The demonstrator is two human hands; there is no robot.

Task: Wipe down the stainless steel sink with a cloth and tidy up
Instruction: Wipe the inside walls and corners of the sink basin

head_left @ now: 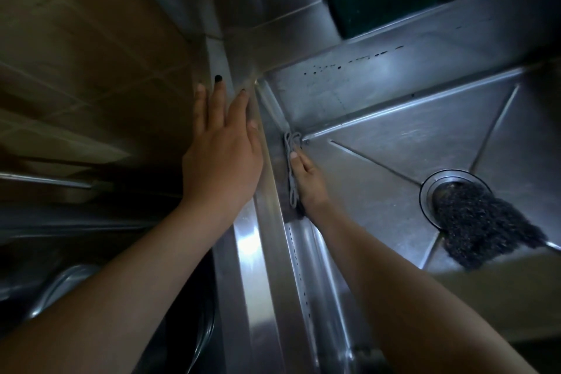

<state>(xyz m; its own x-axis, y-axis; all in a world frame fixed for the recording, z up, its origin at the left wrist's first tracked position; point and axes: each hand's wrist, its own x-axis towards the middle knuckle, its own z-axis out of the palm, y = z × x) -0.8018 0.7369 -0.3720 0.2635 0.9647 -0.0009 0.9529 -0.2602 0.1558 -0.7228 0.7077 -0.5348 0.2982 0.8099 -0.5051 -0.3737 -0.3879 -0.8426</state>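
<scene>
The stainless steel sink (394,136) fills the right half of the head view, its basin sloping to a round drain (440,188). My right hand (309,179) reaches down inside the basin and presses a thin grey cloth (290,170) flat against the left inner wall, near the far left corner; its fingers look straight. My left hand (224,143) lies flat with straight fingers on the sink's left rim (267,240), holding nothing. A dark steel-wool scrubber (482,225) lies half over the drain.
A dark green sponge (382,0) sits on the ledge behind the basin. Tan wall tiles (91,39) run along the left. A metal pot or bowl rim (66,282) shows at lower left, below the rim.
</scene>
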